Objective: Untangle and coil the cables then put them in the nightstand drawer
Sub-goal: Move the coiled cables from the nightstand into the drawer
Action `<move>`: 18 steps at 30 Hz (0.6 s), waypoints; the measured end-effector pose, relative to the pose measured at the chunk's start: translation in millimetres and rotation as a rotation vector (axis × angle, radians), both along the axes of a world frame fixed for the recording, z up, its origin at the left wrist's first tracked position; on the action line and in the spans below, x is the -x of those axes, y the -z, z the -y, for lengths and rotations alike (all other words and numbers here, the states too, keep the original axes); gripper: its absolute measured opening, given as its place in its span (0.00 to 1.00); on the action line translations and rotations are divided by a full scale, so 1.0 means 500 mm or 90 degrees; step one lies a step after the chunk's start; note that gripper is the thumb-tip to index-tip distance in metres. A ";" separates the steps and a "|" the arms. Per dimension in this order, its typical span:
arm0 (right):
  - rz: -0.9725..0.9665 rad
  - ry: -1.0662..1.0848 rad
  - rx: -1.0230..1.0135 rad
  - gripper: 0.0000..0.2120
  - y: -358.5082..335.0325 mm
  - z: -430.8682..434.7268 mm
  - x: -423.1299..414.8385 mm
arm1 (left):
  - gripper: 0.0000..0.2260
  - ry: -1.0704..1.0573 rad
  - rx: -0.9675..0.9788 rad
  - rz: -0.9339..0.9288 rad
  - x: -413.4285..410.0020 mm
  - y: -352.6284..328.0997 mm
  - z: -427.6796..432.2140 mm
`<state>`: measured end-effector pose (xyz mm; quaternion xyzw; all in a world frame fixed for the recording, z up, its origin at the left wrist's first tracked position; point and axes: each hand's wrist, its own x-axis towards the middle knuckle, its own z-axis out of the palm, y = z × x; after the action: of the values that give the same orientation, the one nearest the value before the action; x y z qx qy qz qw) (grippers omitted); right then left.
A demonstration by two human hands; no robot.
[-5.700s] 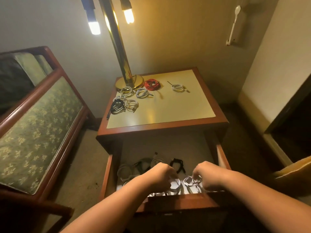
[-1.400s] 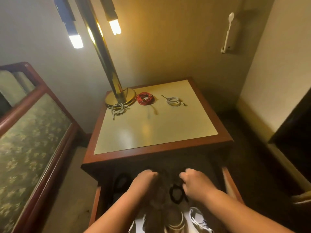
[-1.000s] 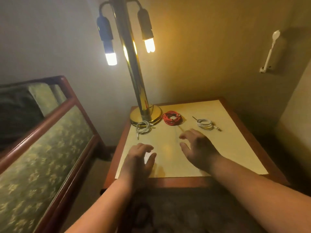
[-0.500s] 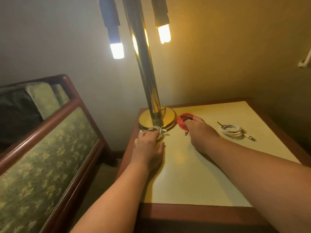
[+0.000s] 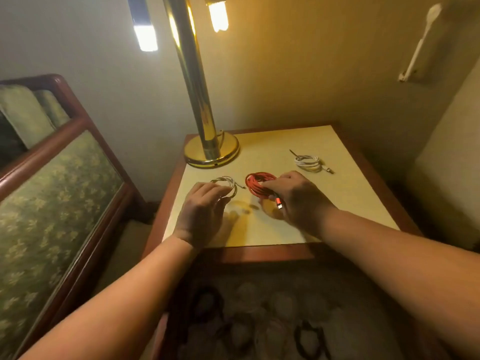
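My left hand (image 5: 202, 211) grips a coiled white cable (image 5: 228, 187) just above the nightstand's yellow top (image 5: 337, 203). My right hand (image 5: 296, 198) holds a coiled red cable (image 5: 255, 185), its plug end hanging below my fingers. A second white coil (image 5: 309, 162) lies alone on the top, farther back on the right. Below the top's front edge the open drawer (image 5: 272, 320) shows dimly, with several coiled cables, black and white, lying in it.
A brass lamp base (image 5: 211, 152) and pole stand at the back left corner of the nightstand. A bed frame with green patterned padding (image 5: 52, 203) runs along the left. Walls close in behind and on the right.
Both hands have lifted their coils off the top and drawn them toward me, away from the lamp base. The view has tilted down, showing the open drawer again.
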<state>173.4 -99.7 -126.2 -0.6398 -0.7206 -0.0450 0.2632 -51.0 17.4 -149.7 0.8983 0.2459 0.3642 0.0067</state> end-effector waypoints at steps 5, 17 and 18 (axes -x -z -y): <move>-0.084 -0.031 -0.029 0.22 0.015 0.236 0.009 | 0.12 0.057 0.029 0.035 0.031 0.008 0.172; 0.016 0.048 0.189 0.18 0.145 0.562 0.047 | 0.11 0.105 -0.022 -0.005 0.054 -0.018 0.335; 0.003 0.068 0.248 0.18 0.147 0.556 0.046 | 0.11 0.114 -0.019 -0.005 0.052 -0.022 0.341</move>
<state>150.7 -377.8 -199.7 -0.7160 -0.6812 0.0798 0.1300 -76.9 -153.1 -138.8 0.9180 0.1592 0.3623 0.0246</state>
